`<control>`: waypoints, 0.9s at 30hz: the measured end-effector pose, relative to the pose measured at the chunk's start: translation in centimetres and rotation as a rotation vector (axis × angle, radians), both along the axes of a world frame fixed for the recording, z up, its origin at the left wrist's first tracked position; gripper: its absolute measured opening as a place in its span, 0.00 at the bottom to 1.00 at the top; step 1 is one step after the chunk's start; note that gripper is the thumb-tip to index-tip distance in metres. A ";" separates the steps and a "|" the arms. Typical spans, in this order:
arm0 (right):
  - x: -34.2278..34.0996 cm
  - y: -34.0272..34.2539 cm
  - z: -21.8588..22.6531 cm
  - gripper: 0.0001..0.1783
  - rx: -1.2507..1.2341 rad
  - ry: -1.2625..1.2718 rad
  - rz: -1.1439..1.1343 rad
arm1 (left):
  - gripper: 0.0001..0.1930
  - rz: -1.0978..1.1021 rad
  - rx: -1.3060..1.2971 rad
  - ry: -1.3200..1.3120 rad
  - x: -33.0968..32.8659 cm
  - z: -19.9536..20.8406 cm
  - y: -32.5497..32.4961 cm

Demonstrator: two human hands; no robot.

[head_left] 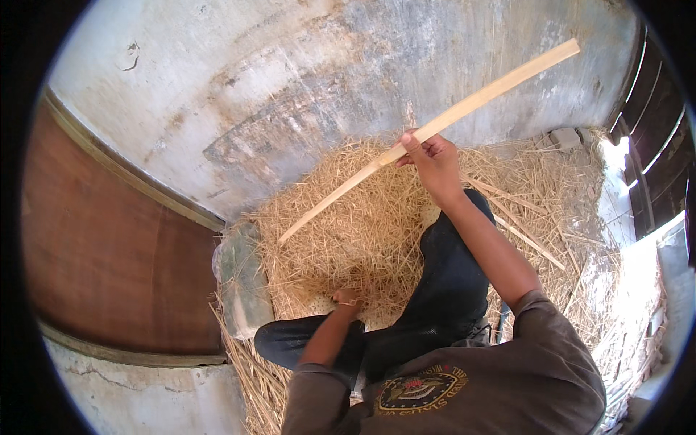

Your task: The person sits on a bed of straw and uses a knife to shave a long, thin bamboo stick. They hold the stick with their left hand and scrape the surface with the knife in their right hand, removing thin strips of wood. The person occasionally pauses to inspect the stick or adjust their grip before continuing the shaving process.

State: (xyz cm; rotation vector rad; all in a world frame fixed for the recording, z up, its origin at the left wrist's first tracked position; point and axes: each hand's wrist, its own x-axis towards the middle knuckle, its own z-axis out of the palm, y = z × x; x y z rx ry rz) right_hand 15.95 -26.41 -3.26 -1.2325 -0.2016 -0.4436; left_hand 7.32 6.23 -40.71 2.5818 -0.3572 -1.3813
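My right hand (433, 161) is raised over the straw-like shavings, its thumb and fingers pinching a long, pale bamboo strip (500, 85). The strip slants from its upper right end in front of the wall down to a narrower lower left end above the shavings (362, 196). Low between my legs, my left hand (348, 297) is down at the shavings, away from the strip. Its fingers look curled, and whatever they hold, if anything, is too small to make out.
Several split strips (529, 239) lie on the shavings to the right. A worn plaster wall (290, 65) rises in front. On the left are a brown door panel (123, 239) and a grey-green block (243, 279). Dark slats (656, 130) stand at the far right.
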 end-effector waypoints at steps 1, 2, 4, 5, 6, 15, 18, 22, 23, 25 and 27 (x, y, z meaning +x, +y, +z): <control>-0.4 0.0 -0.4 0.15 -0.007 0.019 0.003 | 0.26 -0.024 -0.218 0.204 0.6 1.2 2.9; -0.6 0.2 -0.7 0.15 -0.009 0.036 0.015 | 0.28 -0.037 -0.432 0.404 0.8 2.6 5.8; -0.5 -0.2 -1.6 0.14 -0.017 0.052 0.041 | 0.28 -0.019 -0.639 0.489 1.3 4.7 6.5; -0.4 -0.2 -1.7 0.13 -0.016 0.053 0.059 | 0.26 0.023 -0.631 0.359 1.5 6.1 6.2; -0.3 -0.5 -1.9 0.13 -0.012 0.069 0.044 | 0.24 0.056 -0.626 0.240 1.5 7.1 5.4; -1.2 -0.9 -4.5 0.12 -0.156 0.087 -0.029 | 0.06 0.095 -0.391 -0.682 -0.9 27.8 -5.5; -2.0 -0.9 -4.5 0.12 -0.251 0.076 -0.034 | 0.12 0.109 -0.214 -0.768 -0.7 27.6 -3.8; -2.5 0.2 -4.7 0.12 -0.252 0.000 -0.045 | 0.17 -0.020 -0.326 -0.519 0.4 23.2 -0.4; -2.3 0.0 -5.2 0.12 -0.237 0.018 -0.056 | 0.18 0.251 -0.445 -0.402 2.5 21.8 1.0; -2.2 0.3 -6.3 0.13 -0.201 0.059 -0.051 | 0.19 0.819 -0.644 -0.145 5.4 19.5 4.6; -2.4 0.0 -7.3 0.13 -0.244 0.185 -0.027 | 0.19 0.796 -0.485 0.018 5.3 19.9 4.1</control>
